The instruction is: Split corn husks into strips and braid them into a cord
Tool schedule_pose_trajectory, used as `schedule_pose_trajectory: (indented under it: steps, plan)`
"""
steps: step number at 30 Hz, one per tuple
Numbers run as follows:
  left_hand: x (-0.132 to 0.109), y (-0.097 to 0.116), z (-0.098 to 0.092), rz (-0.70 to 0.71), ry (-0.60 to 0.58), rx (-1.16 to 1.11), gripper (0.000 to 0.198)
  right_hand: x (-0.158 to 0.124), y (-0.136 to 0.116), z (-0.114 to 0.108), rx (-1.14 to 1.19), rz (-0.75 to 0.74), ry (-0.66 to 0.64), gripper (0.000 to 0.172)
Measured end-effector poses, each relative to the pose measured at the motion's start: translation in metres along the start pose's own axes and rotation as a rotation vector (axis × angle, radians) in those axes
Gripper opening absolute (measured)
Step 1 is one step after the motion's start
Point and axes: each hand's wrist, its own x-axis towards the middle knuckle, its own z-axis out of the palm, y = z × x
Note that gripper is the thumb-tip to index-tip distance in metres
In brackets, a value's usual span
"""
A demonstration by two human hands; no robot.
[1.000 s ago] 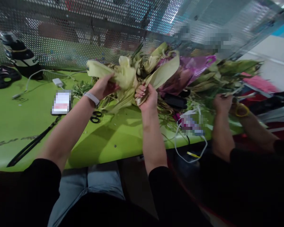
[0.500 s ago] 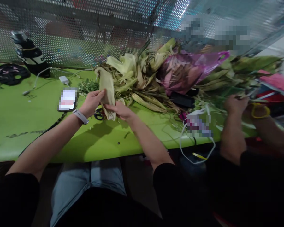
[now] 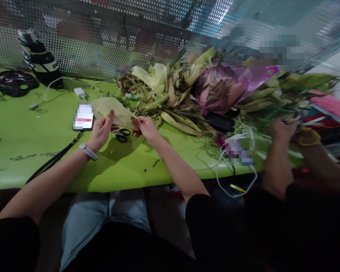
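My left hand [image 3: 101, 130] and my right hand [image 3: 145, 127] both pinch one pale yellow-green corn husk leaf [image 3: 112, 109], held flat and stretched sideways between them above the green table [image 3: 22, 151]. Black-handled scissors [image 3: 121, 134] lie on the table just under the leaf. Beyond my right hand rises a big pile of corn husks [image 3: 167, 94]. A white band sits on my left wrist.
A phone [image 3: 84, 116] lies left of the leaf, with a white charger [image 3: 79, 92] and cable behind it and a black strap [image 3: 53, 160] nearer me. A purple plastic bag [image 3: 229, 87] lies in the pile. Another person's hands [image 3: 282, 130] work at the right. Perforated metal mesh backs the table.
I pulled a single husk leaf out of the pile, brought it down toward me and turned it from upright to lying flat between both hands, over the scissors.
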Motion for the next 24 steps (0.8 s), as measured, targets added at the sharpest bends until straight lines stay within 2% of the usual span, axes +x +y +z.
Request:
schedule_pose_trajectory:
  steps: [1, 3, 4, 5, 6, 7, 8, 9, 11, 15, 17, 20, 22, 24]
  plan:
    - [-0.005, 0.008, -0.001, -0.103, -0.119, 0.106, 0.034, 0.0, 0.0, -0.002, -0.05, -0.053, 0.043, 0.036]
    - [-0.02, 0.026, -0.003, -0.296, -0.471, 0.294, 0.027, 0.0, -0.002, -0.006, -0.177, -0.158, 0.107, 0.03]
    - [-0.028, 0.036, -0.004, -0.312, -0.617, 0.297, 0.022, -0.001, -0.003, -0.008, -0.242, -0.201, 0.105, 0.026]
    - [-0.035, 0.046, -0.003, -0.282, -0.694, 0.241, 0.017, -0.002, -0.004, -0.01, -0.298, -0.234, 0.063, 0.02]
    - [-0.041, 0.054, -0.003, -0.221, -0.682, 0.165, 0.012, -0.004, -0.005, -0.01, -0.339, -0.252, -0.007, 0.015]
    - [-0.045, 0.06, -0.002, -0.136, -0.586, 0.096, 0.009, -0.007, -0.007, -0.009, -0.361, -0.249, -0.092, 0.013]
    - [-0.045, 0.063, -0.002, -0.051, -0.447, 0.048, 0.012, -0.009, -0.008, -0.007, -0.367, -0.232, -0.174, 0.012]
    - [-0.042, 0.062, -0.002, -0.014, -0.374, 0.05, 0.02, -0.011, -0.008, -0.004, -0.36, -0.21, -0.243, 0.013]
    - [-0.03, 0.054, -0.006, -0.004, -0.361, 0.139, 0.028, -0.015, -0.009, 0.002, -0.333, -0.176, -0.313, 0.018]
    - [-0.003, 0.029, -0.021, -0.149, -0.558, 0.257, 0.012, -0.016, -0.009, 0.008, -0.259, -0.246, -0.277, 0.03]
    - [0.004, 0.023, -0.027, -0.223, -0.562, 0.18, 0.006, -0.013, -0.007, 0.008, -0.197, -0.3, -0.209, 0.036]
    - [0.008, 0.024, -0.031, -0.241, -0.377, 0.126, 0.007, -0.011, -0.006, 0.008, -0.268, -0.35, -0.104, 0.039]
    - [0.01, 0.026, -0.031, -0.233, -0.243, 0.103, 0.011, -0.01, -0.004, 0.01, -0.523, -0.395, -0.06, 0.034]
    - [0.014, 0.025, -0.031, -0.232, -0.17, 0.078, 0.016, -0.01, -0.001, 0.014, -0.836, -0.417, -0.07, 0.031]
